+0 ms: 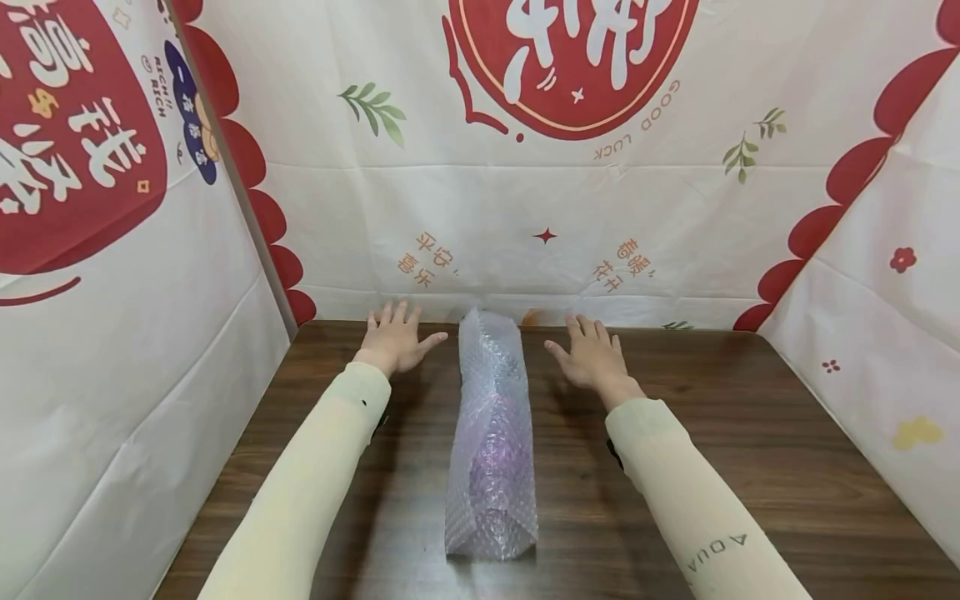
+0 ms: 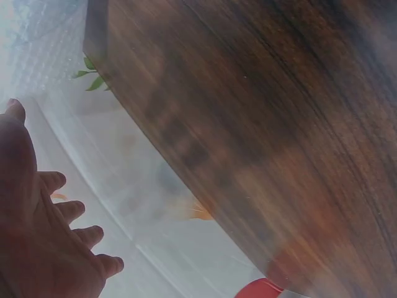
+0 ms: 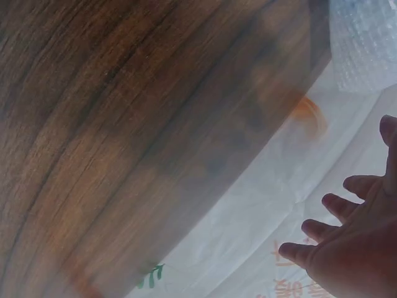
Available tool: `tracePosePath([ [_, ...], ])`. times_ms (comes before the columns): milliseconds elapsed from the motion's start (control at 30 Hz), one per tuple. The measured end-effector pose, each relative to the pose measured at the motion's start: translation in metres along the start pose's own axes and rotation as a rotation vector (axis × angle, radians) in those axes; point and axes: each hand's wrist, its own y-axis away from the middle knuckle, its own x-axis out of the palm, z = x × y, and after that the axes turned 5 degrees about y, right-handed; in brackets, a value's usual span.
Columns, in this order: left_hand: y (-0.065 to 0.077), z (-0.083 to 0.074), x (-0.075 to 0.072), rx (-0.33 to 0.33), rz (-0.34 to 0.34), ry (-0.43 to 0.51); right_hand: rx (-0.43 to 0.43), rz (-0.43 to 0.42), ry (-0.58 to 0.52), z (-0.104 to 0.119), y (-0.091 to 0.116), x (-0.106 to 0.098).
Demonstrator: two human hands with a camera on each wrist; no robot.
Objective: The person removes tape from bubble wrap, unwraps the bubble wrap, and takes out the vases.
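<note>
Two cream sleeves [image 1: 300, 492] are slanting forward from the bottom of the head view, the right one showing dark letters [image 1: 717, 548]. Beneath them a dark brown table [image 1: 780, 425] is spreading out, its wood grain showing in long streaks. White printed cloth is enclosing it on three sides: a back cloth [image 1: 487, 200] is hanging just behind the far edge, carrying a large red roundel [image 1: 562, 112] with white characters, green leaf sprigs [image 1: 375, 111] and small orange writing [image 1: 425, 260]. A left cloth [image 1: 187, 350] is displaying a big red patch [image 1: 90, 229], while a right cloth [image 1: 862, 325] is bearing small flowers [image 1: 903, 259]. Red scallops [image 1: 242, 154] are running down both sides of the back cloth.

Along the middle of the table a long bundle of bubble wrap [image 1: 493, 433] is lying lengthwise, looking clear and bluish towards its far end, with purple showing through nearer the camera. The left hand [image 1: 395, 340] is hovering or resting to its left near the far edge, fingers fanning out, thumb pointing towards the wrap. The right hand [image 1: 590, 357] is mirroring it on the other side, its fingers also spreading apart. A gap is showing between each thumb and the bundle; whether either palm is touching the wood, I cannot tell
</note>
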Motion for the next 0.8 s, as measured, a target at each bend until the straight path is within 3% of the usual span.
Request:
tracePosePath([
  [567,0.018,-0.008,-0.006,0.077,0.031,-0.007,-0.072,-0.003,-0.020,0.005,0.018,-0.006],
  [800,0.031,-0.009,0.001,0.113,0.043,0.000,-0.100,-0.018,-0.052,0.006,0.032,-0.002],
])
